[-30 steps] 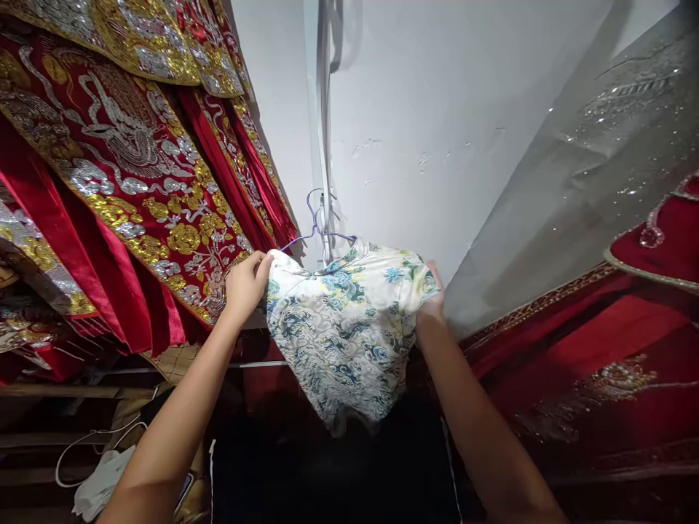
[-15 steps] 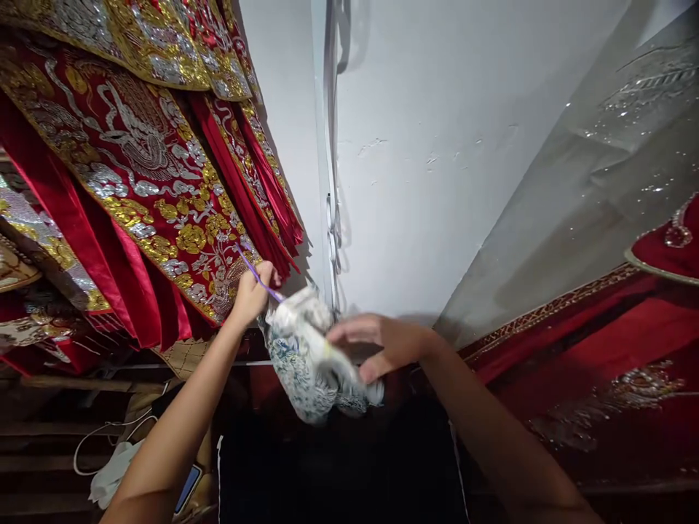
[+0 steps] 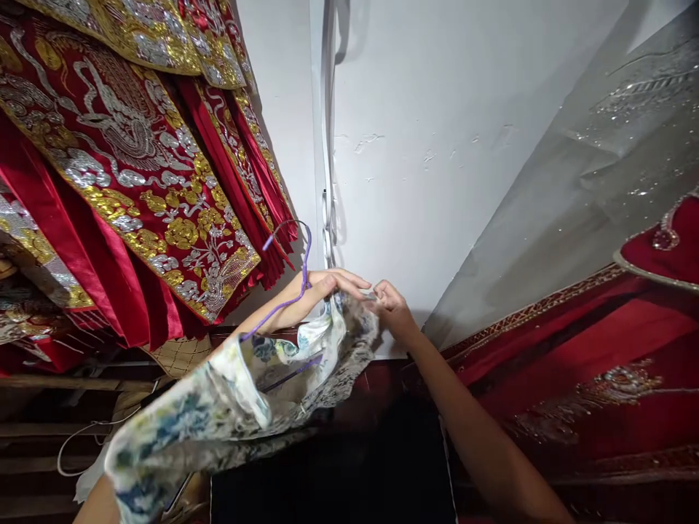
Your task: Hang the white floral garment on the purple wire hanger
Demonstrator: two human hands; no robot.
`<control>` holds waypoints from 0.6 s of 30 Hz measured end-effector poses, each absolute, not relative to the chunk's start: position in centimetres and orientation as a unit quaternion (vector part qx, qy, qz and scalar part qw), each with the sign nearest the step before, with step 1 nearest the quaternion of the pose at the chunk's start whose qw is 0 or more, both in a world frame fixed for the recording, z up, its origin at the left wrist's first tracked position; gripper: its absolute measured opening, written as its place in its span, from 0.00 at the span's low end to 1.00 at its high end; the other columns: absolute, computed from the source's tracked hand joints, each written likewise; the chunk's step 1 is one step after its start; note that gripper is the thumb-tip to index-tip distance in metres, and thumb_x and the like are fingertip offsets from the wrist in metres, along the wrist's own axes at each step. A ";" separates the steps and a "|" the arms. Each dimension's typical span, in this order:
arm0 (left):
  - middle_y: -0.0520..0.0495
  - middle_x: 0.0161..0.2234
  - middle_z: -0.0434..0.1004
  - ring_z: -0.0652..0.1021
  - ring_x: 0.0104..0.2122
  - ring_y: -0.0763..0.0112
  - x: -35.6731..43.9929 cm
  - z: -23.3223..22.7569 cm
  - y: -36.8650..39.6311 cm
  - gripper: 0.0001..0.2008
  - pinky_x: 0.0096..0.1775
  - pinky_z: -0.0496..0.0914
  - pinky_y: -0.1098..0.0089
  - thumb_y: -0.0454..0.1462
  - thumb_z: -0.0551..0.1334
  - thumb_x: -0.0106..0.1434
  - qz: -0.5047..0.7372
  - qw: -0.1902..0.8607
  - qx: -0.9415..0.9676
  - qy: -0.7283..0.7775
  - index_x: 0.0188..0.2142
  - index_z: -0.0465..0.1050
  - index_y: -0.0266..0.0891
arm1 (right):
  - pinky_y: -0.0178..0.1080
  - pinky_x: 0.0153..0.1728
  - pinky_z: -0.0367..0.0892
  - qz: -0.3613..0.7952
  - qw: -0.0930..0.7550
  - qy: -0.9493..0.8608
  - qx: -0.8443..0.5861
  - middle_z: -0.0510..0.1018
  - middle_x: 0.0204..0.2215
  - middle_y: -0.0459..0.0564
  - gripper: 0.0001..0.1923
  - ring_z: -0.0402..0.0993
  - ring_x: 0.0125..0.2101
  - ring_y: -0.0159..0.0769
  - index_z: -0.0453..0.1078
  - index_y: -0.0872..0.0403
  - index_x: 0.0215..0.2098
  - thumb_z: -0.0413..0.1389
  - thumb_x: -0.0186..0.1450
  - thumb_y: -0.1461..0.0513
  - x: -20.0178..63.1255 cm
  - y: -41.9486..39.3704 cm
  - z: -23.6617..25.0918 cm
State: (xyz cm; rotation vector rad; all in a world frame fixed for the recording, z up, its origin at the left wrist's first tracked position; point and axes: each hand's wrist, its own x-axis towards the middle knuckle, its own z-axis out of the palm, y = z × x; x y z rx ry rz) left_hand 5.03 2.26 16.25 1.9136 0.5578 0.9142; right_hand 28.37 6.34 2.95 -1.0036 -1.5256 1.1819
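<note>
A white shirt with a blue and green floral print (image 3: pixel 191 415) hangs from both hands, its left part draped over my left forearm. My left hand (image 3: pixel 322 287) is closed on the cloth near the top, thumb over it and fingers reaching right. Pinched fingers of my right hand (image 3: pixel 390 306) grip the shirt's upper right edge. A purple hanger (image 3: pixel 306 269) sits within the shirt; its hook curves up beside my left hand, and another purple length shows inside the neck opening.
Red robes with gold and silver embroidery (image 3: pixel 164 182) hang at left. A white wall (image 3: pixel 415 145) with a vertical strip stands ahead. On the right are a clear plastic cover (image 3: pixel 524 233) and red beaded garments (image 3: pixel 590 378). A white cable (image 3: pixel 65 444) lies at lower left.
The shirt has been spread out and lifted, its left side now over my left forearm. My left hand has moved right, and my right hand has risen to meet it and closed on the cloth.
</note>
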 end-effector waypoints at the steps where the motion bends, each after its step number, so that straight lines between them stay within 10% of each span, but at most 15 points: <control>1: 0.39 0.51 0.77 0.74 0.56 0.51 4.8 16.4 2.6 0.28 0.58 0.66 0.54 0.58 0.53 0.66 0.377 0.458 0.772 0.229 0.43 0.81 0.41 | 0.38 0.27 0.70 0.513 0.450 -0.606 -0.408 0.69 0.20 0.40 0.20 0.69 0.22 0.35 0.69 0.49 0.36 0.63 0.57 0.45 28.9 5.9 3.5; 6: 0.38 0.52 0.78 0.76 0.54 0.50 1.5 15.9 4.3 0.28 0.57 0.68 0.54 0.47 0.72 0.54 0.343 0.497 0.754 0.260 0.52 0.75 0.41 | 0.42 0.29 0.72 0.617 0.419 -0.532 -0.401 0.79 0.26 0.50 0.21 0.78 0.27 0.43 0.74 0.55 0.32 0.66 0.54 0.46 32.1 4.6 5.9; 14: 0.34 0.50 0.78 0.78 0.51 0.48 -5.3 14.7 5.0 0.39 0.45 0.76 0.54 0.65 0.47 0.63 0.470 0.534 0.582 0.394 0.53 0.71 0.37 | 0.45 0.31 0.72 0.399 0.656 -0.465 -0.440 0.81 0.29 0.61 0.16 0.80 0.33 0.50 0.76 0.52 0.33 0.62 0.59 0.47 39.4 6.9 8.5; 18: 0.38 0.52 0.76 0.78 0.51 0.56 -5.4 11.9 6.3 0.29 0.51 0.74 0.55 0.59 0.54 0.64 0.507 0.522 0.561 0.394 0.52 0.70 0.41 | 0.45 0.36 0.73 0.373 0.703 -0.448 -0.407 0.82 0.32 0.59 0.16 0.80 0.38 0.50 0.74 0.52 0.34 0.62 0.60 0.48 38.5 8.1 9.9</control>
